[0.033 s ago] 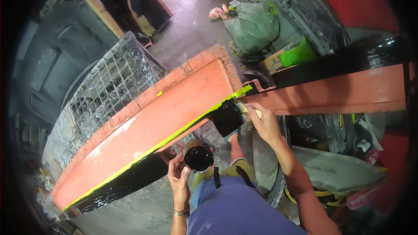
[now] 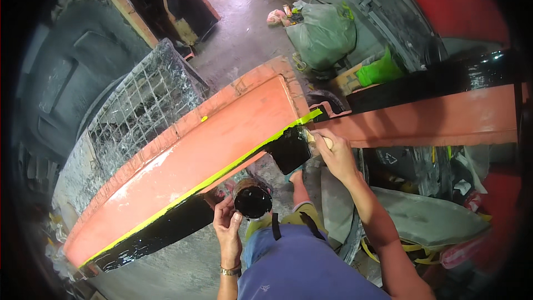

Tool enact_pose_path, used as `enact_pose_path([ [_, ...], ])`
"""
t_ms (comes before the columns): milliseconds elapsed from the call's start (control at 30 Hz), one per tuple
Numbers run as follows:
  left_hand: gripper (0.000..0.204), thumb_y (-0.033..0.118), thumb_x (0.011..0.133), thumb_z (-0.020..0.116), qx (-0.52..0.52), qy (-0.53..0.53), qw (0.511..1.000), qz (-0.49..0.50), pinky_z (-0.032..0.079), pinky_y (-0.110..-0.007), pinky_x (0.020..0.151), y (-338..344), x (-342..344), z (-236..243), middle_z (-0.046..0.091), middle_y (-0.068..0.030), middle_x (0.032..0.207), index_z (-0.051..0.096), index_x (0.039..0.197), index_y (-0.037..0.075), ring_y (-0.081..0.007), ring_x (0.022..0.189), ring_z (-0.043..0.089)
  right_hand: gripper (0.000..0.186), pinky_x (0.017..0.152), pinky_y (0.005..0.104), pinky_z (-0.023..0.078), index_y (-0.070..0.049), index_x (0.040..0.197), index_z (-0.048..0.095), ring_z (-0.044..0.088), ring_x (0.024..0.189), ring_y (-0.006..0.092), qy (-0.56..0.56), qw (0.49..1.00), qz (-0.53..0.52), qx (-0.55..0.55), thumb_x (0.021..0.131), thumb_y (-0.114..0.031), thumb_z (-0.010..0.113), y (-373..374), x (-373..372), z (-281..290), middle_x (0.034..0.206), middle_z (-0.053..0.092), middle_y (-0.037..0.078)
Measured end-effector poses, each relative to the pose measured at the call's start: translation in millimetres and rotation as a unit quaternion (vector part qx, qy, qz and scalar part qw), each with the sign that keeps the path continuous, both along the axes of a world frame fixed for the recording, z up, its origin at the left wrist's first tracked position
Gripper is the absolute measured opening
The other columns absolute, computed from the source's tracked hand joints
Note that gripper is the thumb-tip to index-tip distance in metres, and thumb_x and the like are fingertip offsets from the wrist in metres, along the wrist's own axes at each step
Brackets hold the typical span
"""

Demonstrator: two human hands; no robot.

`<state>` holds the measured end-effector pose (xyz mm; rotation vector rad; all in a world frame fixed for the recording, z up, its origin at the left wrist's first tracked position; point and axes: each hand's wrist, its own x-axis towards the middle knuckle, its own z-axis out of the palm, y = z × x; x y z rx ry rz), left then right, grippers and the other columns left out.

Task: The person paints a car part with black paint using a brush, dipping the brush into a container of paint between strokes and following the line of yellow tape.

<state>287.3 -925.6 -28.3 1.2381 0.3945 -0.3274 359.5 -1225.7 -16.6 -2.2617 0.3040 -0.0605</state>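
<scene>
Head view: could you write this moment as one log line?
left hand: holds black-filled can | right hand: holds brush at black patch | yellow tape: along orange panel

floor (image 2: pixel 239 28) glare, top | orange panel (image 2: pixel 191 153) highlights | dark fisheye rim

A pale triangular sign (image 2: pixel 391 158) is being displayed on a dark sheet-like surface (image 2: pixel 406 168) at the right of the view, below the salmon-pink panel (image 2: pixel 438 115). Its outline is being formed by bent arrows, in the manner of a recycling symbol; any finer characters in or beside it are being shown too small to be read. On the blue-purple garment (image 2: pixel 302 264), near the lower edge of the view, a small pale mark (image 2: pixel 265 288) is also being shown; whether a printed logo or only a smear is being seen cannot be told.
</scene>
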Motion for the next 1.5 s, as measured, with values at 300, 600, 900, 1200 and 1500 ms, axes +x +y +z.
enact_pose_path([
  [300,0.049,0.018,0.086,0.07,-0.026,0.018,0.999,0.04,0.044,-0.033,0.097,15,3,3,0.059,-0.0097,0.116,0.051,0.128,-0.001,-0.0165,0.107,0.055,0.018,0.06,0.0282,0.048,0.003,0.102,0.065,0.058,0.063,0.0103,0.047,0.999,-0.008,-0.006,0.096,-0.011,0.054,5,-1,18,0.074,0.064,0.009],
  [600,0.052,0.021,0.085,0.07,-0.03,0.016,0.999,0.034,0.042,-0.033,0.098,16,6,-5,0.059,-0.0104,0.117,0.051,0.128,-0.001,-0.0173,0.111,0.054,0.02,0.068,0.0397,0.051,0.002,0.107,0.063,0.065,0.077,0.035,-0.044,0.99,0.072,-0.113,0.088,-0.006,0.061,21,2,7,0.086,0.064,0.019],
  [900,0.05,0.018,0.084,0.07,-0.026,0.016,0.999,0.044,0.043,-0.034,0.098,23,7,-7,0.059,-0.0108,0.117,0.052,0.127,-0.001,-0.0182,0.108,0.055,0.016,0.068,0.0404,0.051,0.0,0.102,0.063,0.064,0.08,0.0377,0.051,0.987,0.071,-0.134,0.088,-0.006,0.06,26,-29,12,0.087,0.064,0.02],
  [1200,0.051,0.02,0.084,0.071,-0.037,0.022,0.998,0.039,0.043,-0.034,0.097,22,10,-4,0.059,-0.0104,0.116,0.052,0.127,-0.001,-0.0175,0.108,0.054,0.014,0.062,0.0378,0.047,0.002,0.098,0.064,0.062,0.068,0.0322,0.014,0.989,0.091,-0.12,0.091,-0.007,0.056,23,10,30,0.078,0.063,0.019],
  [1500,0.05,0.018,0.084,0.07,-0.033,0.006,0.998,0.053,0.042,-0.033,0.098,25,5,-8,0.058,-0.0092,0.115,0.052,0.127,-0.001,-0.0173,0.108,0.054,0.019,0.051,0.0361,0.042,0.004,0.08,0.06,0.055,0.049,0.0208,0.108,0.975,0.103,-0.162,0.091,-0.01,0.056,24,68,18,0.056,0.053,0.015],
])
